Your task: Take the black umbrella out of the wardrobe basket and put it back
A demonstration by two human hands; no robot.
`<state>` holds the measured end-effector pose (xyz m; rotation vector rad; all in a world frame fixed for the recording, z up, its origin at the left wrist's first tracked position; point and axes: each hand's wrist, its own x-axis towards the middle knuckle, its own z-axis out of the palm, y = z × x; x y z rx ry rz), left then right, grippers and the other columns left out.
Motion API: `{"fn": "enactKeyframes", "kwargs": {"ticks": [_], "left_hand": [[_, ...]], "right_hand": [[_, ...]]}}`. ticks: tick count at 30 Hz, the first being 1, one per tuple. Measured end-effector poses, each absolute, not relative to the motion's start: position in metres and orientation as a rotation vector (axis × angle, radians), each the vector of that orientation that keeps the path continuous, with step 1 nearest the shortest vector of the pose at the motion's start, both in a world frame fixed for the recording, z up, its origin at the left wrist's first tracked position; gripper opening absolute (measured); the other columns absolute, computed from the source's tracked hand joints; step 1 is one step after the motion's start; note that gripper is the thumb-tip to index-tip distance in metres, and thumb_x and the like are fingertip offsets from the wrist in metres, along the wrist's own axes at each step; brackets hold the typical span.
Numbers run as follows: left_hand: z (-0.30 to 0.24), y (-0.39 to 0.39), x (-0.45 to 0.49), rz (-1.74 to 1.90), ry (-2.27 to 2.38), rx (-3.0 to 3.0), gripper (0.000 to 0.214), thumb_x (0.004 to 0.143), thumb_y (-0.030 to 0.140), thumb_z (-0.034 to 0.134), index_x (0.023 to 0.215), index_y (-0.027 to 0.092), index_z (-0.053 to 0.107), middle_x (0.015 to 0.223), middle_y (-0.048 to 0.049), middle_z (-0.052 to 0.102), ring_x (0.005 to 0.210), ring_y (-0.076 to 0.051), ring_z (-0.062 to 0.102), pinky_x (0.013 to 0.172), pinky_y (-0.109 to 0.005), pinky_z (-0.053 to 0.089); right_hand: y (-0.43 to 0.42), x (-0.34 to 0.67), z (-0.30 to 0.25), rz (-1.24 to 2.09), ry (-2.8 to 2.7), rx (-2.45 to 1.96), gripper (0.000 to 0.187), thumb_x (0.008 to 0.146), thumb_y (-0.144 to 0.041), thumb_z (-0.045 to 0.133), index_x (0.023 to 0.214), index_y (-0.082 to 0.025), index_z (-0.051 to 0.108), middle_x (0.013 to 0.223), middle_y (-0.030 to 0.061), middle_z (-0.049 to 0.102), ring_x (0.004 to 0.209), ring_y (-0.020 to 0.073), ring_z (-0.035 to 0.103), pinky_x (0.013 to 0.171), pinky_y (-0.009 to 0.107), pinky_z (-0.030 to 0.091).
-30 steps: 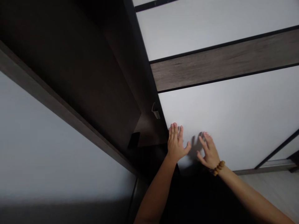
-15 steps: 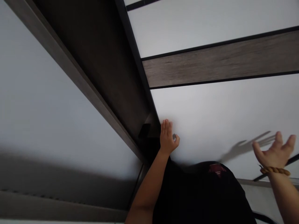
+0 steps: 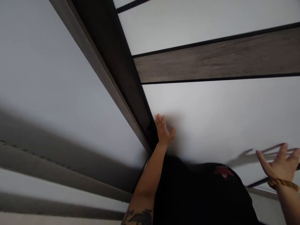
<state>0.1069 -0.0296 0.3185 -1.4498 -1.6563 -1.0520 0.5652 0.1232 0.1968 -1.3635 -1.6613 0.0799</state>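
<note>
A large sliding door (image 3: pixel 211 115) with white panels, black trim and a grey-brown wood band (image 3: pixel 215 54) fills the right side of the view. My left hand (image 3: pixel 164 131) is at the door's dark left edge, fingers stretched and thumb spread, holding nothing. Whether its fingertips press on the edge cannot be made out. My right hand (image 3: pixel 281 162), with a braided yellow-brown bracelet (image 3: pixel 282 183) at the wrist, is held near the door's lower right, fingers spread. Its shadow falls on the white panel.
Left of the door runs a dark gap (image 3: pixel 105 40), bordered by a wooden side frame (image 3: pixel 93 62). Beyond that stands a pale wall (image 3: pixel 47 84) with a baseboard (image 3: pixel 70 175) along its foot. My black shirt (image 3: pixel 201 193) shows at the bottom.
The dark gap between door edge and side frame has narrowed. My left hand has shifted left with the door edge; my right hand is slightly lower and further right. The view has turned a little.
</note>
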Motion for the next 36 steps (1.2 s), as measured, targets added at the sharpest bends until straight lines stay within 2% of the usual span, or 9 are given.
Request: {"fn": "enactKeyframes", "kwargs": {"ticks": [3, 6, 9, 11, 14, 18, 21, 25, 36], "left_hand": [[0.317, -0.034, 0.112, -1.080, -1.682, -1.394, 0.080, 0.094, 0.044, 0.051, 0.159, 0.014, 0.014, 0.167, -0.0220, 0.010, 0.155, -0.038, 0.008, 0.123, -0.063, 0.015], [0.307, -0.041, 0.126, -1.143, -1.649, -1.404, 0.068, 0.093, 0.042, 0.051, 0.152, 0.014, 0.031, 0.154, -0.0222, 0.038, 0.146, -0.036, 0.034, 0.117, -0.058, 0.033], [0.287, -0.043, 0.146, -1.350, -1.706, -1.431, 0.051, 0.091, 0.039, 0.051, 0.135, 0.015, 0.048, 0.126, -0.0175, 0.059, 0.118, -0.028, 0.058, 0.098, -0.047, 0.051], [0.270, -0.042, 0.159, -1.574, -1.827, -1.451, 0.041, 0.090, 0.039, 0.051, 0.122, 0.016, 0.056, 0.107, -0.0128, 0.064, 0.098, -0.024, 0.063, 0.087, -0.041, 0.054], [0.242, -0.040, 0.176, -1.978, -2.113, -1.511, 0.034, 0.088, 0.045, 0.053, 0.105, 0.018, 0.062, 0.089, -0.0070, 0.065, 0.083, -0.020, 0.062, 0.080, -0.037, 0.053], [0.204, -0.042, 0.192, -2.290, -2.451, -1.522, 0.052, 0.088, 0.065, 0.040, 0.087, 0.018, 0.063, 0.072, -0.0051, 0.063, 0.067, -0.018, 0.058, 0.069, -0.033, 0.049], [0.178, -0.051, 0.204, -2.309, -2.560, -1.508, 0.068, 0.085, 0.077, 0.029, 0.079, 0.017, 0.062, 0.065, -0.0053, 0.061, 0.058, -0.016, 0.054, 0.061, -0.031, 0.044], [0.149, -0.064, 0.216, -2.313, -2.713, -1.499, 0.081, 0.079, 0.087, 0.027, 0.075, 0.015, 0.062, 0.060, -0.0056, 0.059, 0.053, -0.015, 0.049, 0.056, -0.029, 0.038], [0.128, -0.066, 0.219, -2.348, -2.817, -1.653, 0.091, 0.081, 0.091, 0.014, 0.076, 0.016, 0.064, 0.066, -0.0069, 0.061, 0.059, -0.016, 0.050, 0.063, -0.030, 0.037]], "right_hand": [[0.126, 0.557, 0.187, -0.033, -1.665, -1.298, 0.109, 0.082, -0.080, 0.043, 0.159, -0.005, 0.029, 0.164, 0.0286, 0.008, 0.149, 0.0518, 0.011, 0.119, 0.066, 0.016], [0.126, 0.551, 0.178, -0.114, -1.698, -1.229, 0.099, 0.086, -0.072, 0.044, 0.161, -0.009, 0.027, 0.165, 0.0249, 0.004, 0.150, 0.0507, 0.010, 0.118, 0.068, 0.017], [0.122, 0.550, 0.173, -0.132, -1.747, -1.190, 0.092, 0.089, -0.065, 0.047, 0.162, -0.015, 0.024, 0.167, 0.0190, 0.000, 0.150, 0.0499, 0.010, 0.116, 0.069, 0.020], [0.119, 0.549, 0.172, -0.127, -1.777, -1.181, 0.090, 0.090, -0.063, 0.048, 0.163, -0.015, 0.023, 0.167, 0.0181, -0.002, 0.150, 0.0502, 0.009, 0.116, 0.070, 0.020], [0.115, 0.547, 0.172, -0.102, -1.814, -1.154, 0.090, 0.092, -0.061, 0.044, 0.162, -0.008, 0.022, 0.166, 0.0212, -0.006, 0.150, 0.0513, 0.005, 0.114, 0.075, 0.018], [0.112, 0.541, 0.170, -0.098, -1.856, -1.123, 0.089, 0.094, -0.059, 0.045, 0.161, -0.005, 0.022, 0.165, 0.0244, -0.007, 0.150, 0.0517, 0.003, 0.111, 0.079, 0.019], [0.106, 0.535, 0.161, -0.095, -1.855, -1.116, 0.090, 0.094, -0.060, 0.045, 0.161, -0.006, 0.020, 0.165, 0.0239, -0.008, 0.150, 0.0513, 0.001, 0.112, 0.078, 0.017], [0.096, 0.524, 0.142, -0.028, -1.876, -1.124, 0.092, 0.095, -0.060, 0.046, 0.163, -0.008, 0.013, 0.165, 0.0219, -0.014, 0.150, 0.0516, -0.001, 0.113, 0.078, 0.017], [0.078, 0.512, 0.134, 0.119, -1.918, -1.237, 0.090, 0.097, -0.064, 0.041, 0.165, -0.017, 0.004, 0.165, 0.0139, -0.023, 0.151, 0.0480, -0.006, 0.116, 0.074, 0.018]]}}
